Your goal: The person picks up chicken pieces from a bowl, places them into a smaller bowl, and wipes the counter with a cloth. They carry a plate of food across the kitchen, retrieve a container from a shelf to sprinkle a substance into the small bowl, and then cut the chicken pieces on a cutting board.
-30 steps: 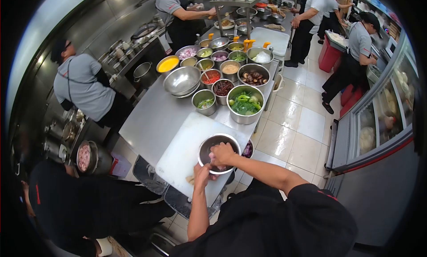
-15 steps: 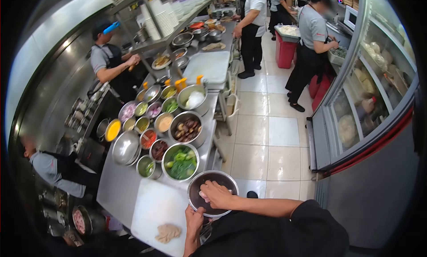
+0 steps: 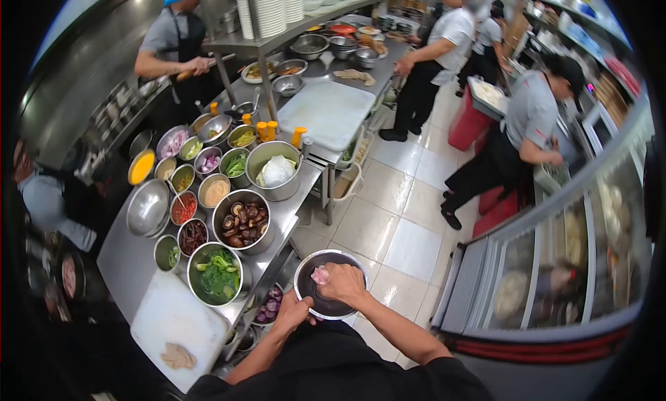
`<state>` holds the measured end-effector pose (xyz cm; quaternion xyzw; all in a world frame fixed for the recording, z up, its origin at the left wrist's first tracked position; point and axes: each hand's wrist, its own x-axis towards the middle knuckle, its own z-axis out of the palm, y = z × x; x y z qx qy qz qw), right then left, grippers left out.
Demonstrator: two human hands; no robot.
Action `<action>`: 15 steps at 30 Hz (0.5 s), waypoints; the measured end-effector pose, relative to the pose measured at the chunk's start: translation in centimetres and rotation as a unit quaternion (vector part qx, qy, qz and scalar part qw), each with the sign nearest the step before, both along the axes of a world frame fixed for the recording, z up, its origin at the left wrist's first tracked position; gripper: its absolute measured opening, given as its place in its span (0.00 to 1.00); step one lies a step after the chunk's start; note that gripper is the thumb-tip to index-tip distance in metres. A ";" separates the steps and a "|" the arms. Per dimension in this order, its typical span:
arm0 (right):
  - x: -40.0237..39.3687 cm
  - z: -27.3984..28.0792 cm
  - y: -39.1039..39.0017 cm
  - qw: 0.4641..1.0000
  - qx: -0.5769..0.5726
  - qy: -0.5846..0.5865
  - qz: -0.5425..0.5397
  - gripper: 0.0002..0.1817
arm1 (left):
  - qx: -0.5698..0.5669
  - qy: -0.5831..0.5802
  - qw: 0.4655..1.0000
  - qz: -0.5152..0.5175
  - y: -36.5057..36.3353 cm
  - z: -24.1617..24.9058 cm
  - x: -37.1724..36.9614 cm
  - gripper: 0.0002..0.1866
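My left hand (image 3: 295, 313) is closed on the near left rim of a round metal bowl (image 3: 330, 306), which is held in front of my body beyond the table's edge. Inside the bowl, my right hand (image 3: 344, 283) closes its fingers around pale pink raw meat (image 3: 320, 275). Part of the meat shows at the fingertips; the rest is hidden by the hand. To the left, a white cutting board (image 3: 170, 318) lies on the steel table with a crumpled beige cloth (image 3: 178, 356) on it.
Pots of leafy greens (image 3: 218, 279) and mushrooms (image 3: 244, 224) stand near the table edge, among several ingredient bowls. Below is a container of purple onions (image 3: 269, 308). A glass-door fridge (image 3: 548, 262) stands at right. Co-workers (image 3: 534, 116) stand along the tiled aisle (image 3: 416, 248) and behind the table.
My view has turned, and the bowl now sits farther from the cutting board, over the aisle side. My right hand remains in the bowl, with the meat showing more clearly.
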<state>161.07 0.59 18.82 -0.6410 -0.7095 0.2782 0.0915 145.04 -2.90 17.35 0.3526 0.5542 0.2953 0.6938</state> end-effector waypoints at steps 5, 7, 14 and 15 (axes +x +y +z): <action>3.8 -0.3 4.9 0.996 0.024 0.077 0.035 0.18 | 0.007 -0.003 1.000 -0.018 7.2 0.0 4.7 0.17; 6.0 -3.6 7.3 0.992 0.043 0.095 0.070 0.12 | 0.026 0.019 0.998 -0.049 10.7 0.1 7.0 0.16; 18.0 -3.5 16.6 0.989 0.129 -0.014 -0.066 0.09 | 0.052 0.002 0.980 -0.193 21.0 0.9 17.1 0.14; 19.3 -2.6 17.8 0.986 0.127 -0.010 -0.106 0.09 | 0.049 -0.001 0.978 -0.201 22.3 0.8 18.6 0.14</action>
